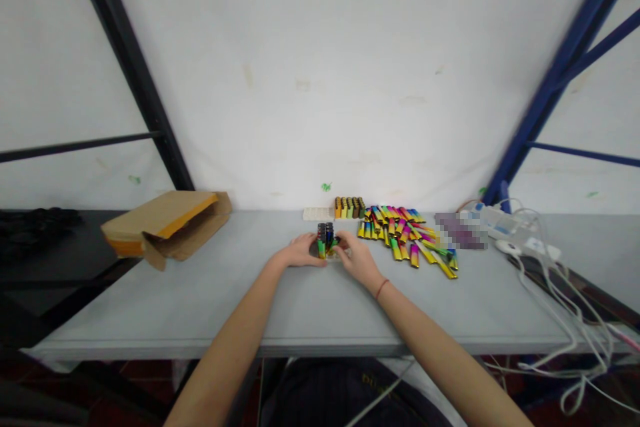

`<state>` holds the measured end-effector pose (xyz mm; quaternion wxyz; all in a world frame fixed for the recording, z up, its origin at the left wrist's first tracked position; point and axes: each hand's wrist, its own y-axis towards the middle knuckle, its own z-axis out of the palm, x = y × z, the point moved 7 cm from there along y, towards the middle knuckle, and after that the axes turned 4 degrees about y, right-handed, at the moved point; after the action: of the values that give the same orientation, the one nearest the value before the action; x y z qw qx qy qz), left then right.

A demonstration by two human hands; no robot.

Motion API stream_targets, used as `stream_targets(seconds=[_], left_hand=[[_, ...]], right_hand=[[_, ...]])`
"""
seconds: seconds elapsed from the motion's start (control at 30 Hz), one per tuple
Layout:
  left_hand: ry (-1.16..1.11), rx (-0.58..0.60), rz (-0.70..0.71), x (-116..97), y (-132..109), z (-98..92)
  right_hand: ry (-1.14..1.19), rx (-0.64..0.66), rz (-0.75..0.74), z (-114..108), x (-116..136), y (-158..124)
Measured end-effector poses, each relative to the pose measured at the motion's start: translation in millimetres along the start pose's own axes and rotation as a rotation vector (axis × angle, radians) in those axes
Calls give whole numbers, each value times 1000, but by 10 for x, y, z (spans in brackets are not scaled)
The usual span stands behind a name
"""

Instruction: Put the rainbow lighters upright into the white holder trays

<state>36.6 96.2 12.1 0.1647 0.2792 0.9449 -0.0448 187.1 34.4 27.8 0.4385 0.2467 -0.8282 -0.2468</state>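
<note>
My left hand [300, 252] and my right hand [356, 258] meet at the middle of the grey table [210, 300]. Both hands curl around a small cluster of upright rainbow-coloured lighters [325, 240] standing in a small tray. The fingers are closed against the cluster from either side. A red string is tied around my right wrist. Just right of my right hand lies a loose pile of rainbow lighters [405, 235].
A row of upright lighters in a white tray [349, 207] stands by the back wall. An open cardboard box [165, 225] lies on its side at the left. White power strips and cables [520, 240] spread over the right end. Blue and black frame posts flank the table.
</note>
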Motion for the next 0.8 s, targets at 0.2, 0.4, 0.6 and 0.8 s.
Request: stream_targets(seconds=[0.2, 0.4, 0.6, 0.8], left_hand=[[-7, -9, 9, -2, -1, 4], [-18, -2, 2, 23, 9, 17], [-17, 23, -4, -4, -12, 0], [-21, 21, -14, 54, 14, 29]], right_hand=[[-190, 17, -117, -7, 142, 3], [-394, -97, -15, -211, 70, 57], [-679, -539, 608, -1289, -406, -209], [-723, -596, 1093, -2002, -1022, -755]])
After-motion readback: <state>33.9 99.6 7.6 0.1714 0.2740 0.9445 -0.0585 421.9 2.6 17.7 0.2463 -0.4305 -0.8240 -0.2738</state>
